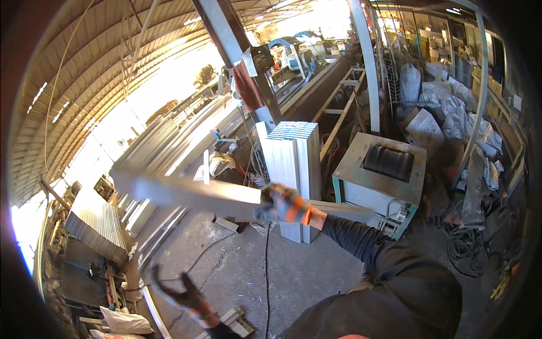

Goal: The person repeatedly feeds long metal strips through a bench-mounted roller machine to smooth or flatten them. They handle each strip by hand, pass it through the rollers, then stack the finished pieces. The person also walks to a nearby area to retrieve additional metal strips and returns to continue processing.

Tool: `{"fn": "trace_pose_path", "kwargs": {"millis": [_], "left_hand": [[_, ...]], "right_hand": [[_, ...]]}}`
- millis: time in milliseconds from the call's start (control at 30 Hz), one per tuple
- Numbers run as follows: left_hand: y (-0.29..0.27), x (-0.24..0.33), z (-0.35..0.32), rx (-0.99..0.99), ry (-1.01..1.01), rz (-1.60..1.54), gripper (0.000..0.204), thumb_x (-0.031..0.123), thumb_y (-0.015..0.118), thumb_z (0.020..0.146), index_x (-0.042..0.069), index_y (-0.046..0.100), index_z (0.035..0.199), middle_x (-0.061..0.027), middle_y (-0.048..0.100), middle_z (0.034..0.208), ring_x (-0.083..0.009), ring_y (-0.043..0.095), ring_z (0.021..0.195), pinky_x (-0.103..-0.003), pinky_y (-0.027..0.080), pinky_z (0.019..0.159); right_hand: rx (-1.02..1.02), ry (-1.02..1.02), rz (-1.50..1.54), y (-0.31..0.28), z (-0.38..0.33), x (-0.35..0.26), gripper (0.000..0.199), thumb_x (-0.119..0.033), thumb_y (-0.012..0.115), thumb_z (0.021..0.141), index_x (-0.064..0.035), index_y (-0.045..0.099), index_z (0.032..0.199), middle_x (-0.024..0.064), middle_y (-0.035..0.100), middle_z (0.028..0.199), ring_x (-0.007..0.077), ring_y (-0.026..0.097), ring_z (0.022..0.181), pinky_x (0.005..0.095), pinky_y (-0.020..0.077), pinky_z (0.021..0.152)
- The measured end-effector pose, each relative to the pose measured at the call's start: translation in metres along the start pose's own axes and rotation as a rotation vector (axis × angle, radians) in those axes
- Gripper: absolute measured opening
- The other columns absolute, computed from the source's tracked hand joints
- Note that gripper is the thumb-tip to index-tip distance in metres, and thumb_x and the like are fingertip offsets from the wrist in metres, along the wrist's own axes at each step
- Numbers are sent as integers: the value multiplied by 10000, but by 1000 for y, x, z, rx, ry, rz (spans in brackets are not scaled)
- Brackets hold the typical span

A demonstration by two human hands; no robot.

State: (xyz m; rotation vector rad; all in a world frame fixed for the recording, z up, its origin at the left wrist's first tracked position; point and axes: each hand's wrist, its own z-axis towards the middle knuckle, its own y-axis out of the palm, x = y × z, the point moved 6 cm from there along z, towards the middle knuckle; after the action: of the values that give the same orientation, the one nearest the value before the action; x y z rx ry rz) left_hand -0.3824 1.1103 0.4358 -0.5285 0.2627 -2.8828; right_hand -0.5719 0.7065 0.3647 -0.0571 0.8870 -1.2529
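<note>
The long metal bar is in my right hand, gloved fingers wrapped round it; it runs crosswise in front of me, above the floor, its left end blurred. My left hand is low on the left, fingers spread wide, well apart from the bar and near some short metal pieces. Behind the bar stands an upright stack of metal profiles, with a box-shaped machine to its right. A black cable crosses the floor.
</note>
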Motion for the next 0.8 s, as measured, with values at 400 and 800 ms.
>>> {"fn": "trace_pose_path", "kwargs": {"millis": [400,800], "left_hand": [[202,5,-402,-1301,-440,-163,674,563,845,924,73,693,1361,-251,778,1240,-458,748,1149,-551,581,995],[426,185,-493,-1720,-429,-168,568,608,706,1035,47,792,1063,-259,781,944,-486,753,925,-570,572,821]], "right_hand": [[1058,653,848,-167,-173,263,489,-350,846,1033,9,743,1348,57,796,1139,155,735,965,356,612,814],[229,866,-1114,-306,-330,551,689,-446,682,1037,-1,599,1557,271,537,1657,454,444,1576,587,299,1330]]}}
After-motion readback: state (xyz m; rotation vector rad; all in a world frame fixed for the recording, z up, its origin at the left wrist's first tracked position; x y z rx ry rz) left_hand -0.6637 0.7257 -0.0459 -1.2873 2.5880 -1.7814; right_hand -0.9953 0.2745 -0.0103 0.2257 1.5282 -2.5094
